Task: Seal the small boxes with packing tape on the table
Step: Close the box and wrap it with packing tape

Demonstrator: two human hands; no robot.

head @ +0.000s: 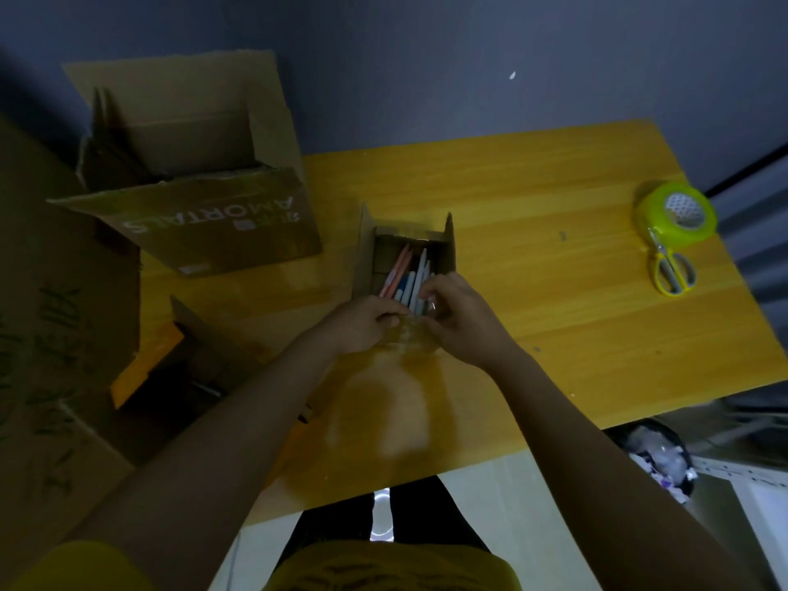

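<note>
Box still open, tape not touched yet

Head view: both hands, left hand (369, 322) and right hand (458, 317), curl over the small box (405, 258)'s near edge, probably settling the pens (411, 275); exact grip's unclear. Tape roll (676, 209) and scissors (671, 266) lie well apart, far right of table (533, 206). Big carton (204, 198) says "AMORTALS".

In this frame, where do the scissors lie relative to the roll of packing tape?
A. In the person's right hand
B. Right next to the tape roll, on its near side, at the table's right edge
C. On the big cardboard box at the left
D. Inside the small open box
B: the yellow-handled scissors lie on the table just in front of the green tape roll, their blades pointing at it, far from both hands.
</note>
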